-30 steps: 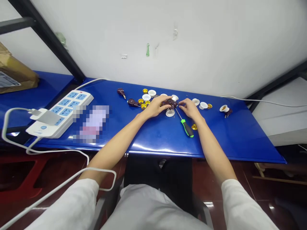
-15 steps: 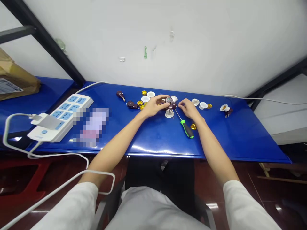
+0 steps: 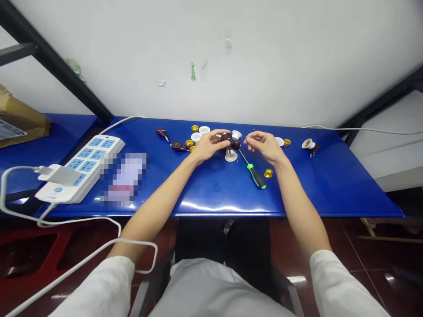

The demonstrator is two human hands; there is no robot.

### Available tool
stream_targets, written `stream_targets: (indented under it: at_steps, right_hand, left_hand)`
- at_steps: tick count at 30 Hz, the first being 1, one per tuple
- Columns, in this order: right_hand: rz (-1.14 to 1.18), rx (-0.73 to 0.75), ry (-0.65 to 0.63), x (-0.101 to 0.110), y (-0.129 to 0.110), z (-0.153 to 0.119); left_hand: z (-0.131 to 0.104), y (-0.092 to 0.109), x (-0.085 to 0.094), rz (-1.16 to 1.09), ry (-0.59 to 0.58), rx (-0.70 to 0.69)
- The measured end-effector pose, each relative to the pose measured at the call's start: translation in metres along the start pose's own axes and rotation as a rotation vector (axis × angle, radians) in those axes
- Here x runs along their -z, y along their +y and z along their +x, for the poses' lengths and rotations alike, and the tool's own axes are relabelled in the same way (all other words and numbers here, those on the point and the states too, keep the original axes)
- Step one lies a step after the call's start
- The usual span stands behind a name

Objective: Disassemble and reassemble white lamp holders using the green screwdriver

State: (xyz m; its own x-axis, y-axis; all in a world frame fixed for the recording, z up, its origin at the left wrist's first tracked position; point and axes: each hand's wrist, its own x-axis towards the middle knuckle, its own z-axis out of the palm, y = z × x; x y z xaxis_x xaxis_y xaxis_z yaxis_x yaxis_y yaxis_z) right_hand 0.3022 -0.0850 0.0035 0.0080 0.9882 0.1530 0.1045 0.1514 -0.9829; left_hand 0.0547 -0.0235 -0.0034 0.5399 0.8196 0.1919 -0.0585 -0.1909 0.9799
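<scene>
My left hand (image 3: 208, 147) is closed around a dark brown plug-in lamp holder (image 3: 235, 144), raised just over the table; its metal prongs point down. Just right of it, my right hand (image 3: 267, 146) is closed in a pinch, thumb against forefinger. A tiny thing at those fingertips is too small to name. Beneath the lamp holder lies a white ring (image 3: 231, 157), and behind it a white flared cup (image 3: 236, 134). Between my hands a screwdriver (image 3: 257, 177) with a black and green handle rests on the table, its shaft pointing at the lamp holder.
Gold threaded sleeves (image 3: 268, 173) and white rings (image 3: 204, 130) lie about the blue table (image 3: 211, 193). Two brown plug pieces (image 3: 176, 145) are at left; an assembled white-and-brown one (image 3: 309, 144) is at right. A power strip (image 3: 82, 169) and a blurred flat object (image 3: 127, 178) occupy the left side.
My right hand has lifted and drawn back right from the lamp holder, fingertips pinched. My left hand has tilted the lamp holder, so its open face with inner parts no longer shows.
</scene>
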Motion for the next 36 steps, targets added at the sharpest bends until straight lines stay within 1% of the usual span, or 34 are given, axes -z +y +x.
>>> stream_targets:
  at_steps: [4, 10, 19, 27, 36]
  right_hand:
    - [-0.016, 0.021, 0.006, -0.007, -0.002, -0.002]
    - [-0.081, 0.080, 0.049, -0.016, -0.003, -0.004]
    - [-0.186, 0.153, 0.059, -0.031, -0.005, -0.009]
    - [-0.368, 0.311, 0.030, -0.036, -0.009, -0.014]
    - [-0.408, 0.312, 0.038, -0.034, -0.008, -0.014]
  left_hand:
    - [0.002, -0.003, 0.000, 0.030, 0.000, -0.033]
    - [0.001, -0.001, -0.002, 0.038, -0.041, -0.044]
    - [0.001, -0.003, -0.003, 0.080, -0.079, -0.066]
    - [-0.001, -0.002, -0.006, 0.100, -0.077, -0.052]
    - [0.000, -0.006, -0.006, 0.106, -0.082, -0.067]
